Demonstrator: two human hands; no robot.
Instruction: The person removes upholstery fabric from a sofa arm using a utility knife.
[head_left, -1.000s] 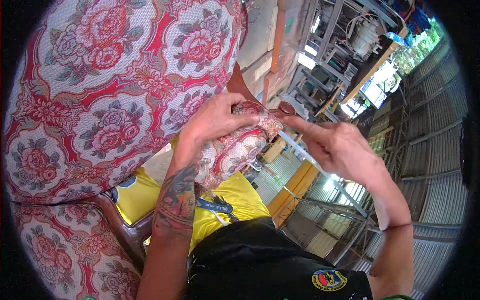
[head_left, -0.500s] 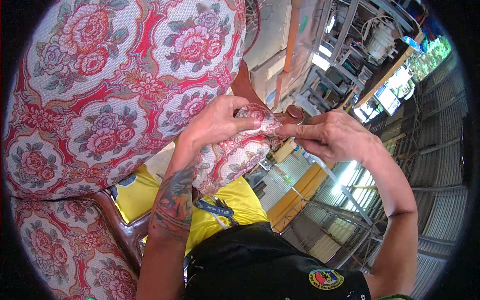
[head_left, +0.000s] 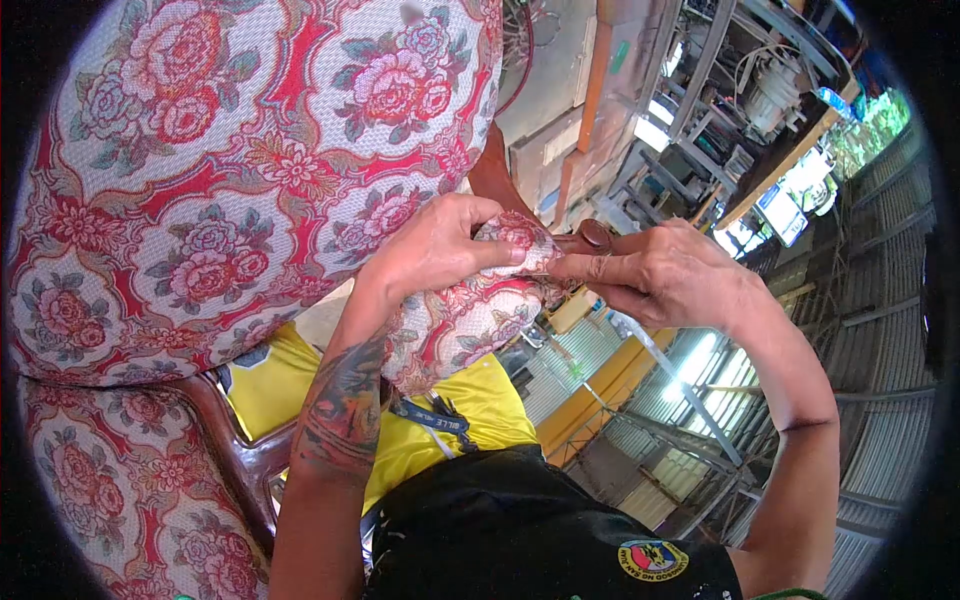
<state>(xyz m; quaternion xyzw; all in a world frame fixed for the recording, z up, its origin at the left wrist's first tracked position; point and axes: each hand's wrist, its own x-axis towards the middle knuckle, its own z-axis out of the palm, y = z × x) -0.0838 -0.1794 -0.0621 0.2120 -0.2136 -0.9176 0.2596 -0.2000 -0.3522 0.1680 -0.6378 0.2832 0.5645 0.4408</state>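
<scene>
A padded armrest covered in red and white floral upholstery fabric lies in front of my body. My left hand is wrapped over its top, the thumb pressing on the cloth near the end. At that end, my right hand pinches the edge of the upholstery fabric, index finger stretched toward my left thumb. Whether the right fingers also hold something small is hidden. Just behind the right fingertips shows a round wooden knob of the frame.
A large floral backrest fills the left side, with a matching cushion below it. Dark wooden framing runs between them. Metal racks with machine parts stand at the upper right, beside corrugated metal walling.
The view has shifted slightly. My left thumb and right fingertips have moved a little along the fabric edge; both hands keep their grip.
</scene>
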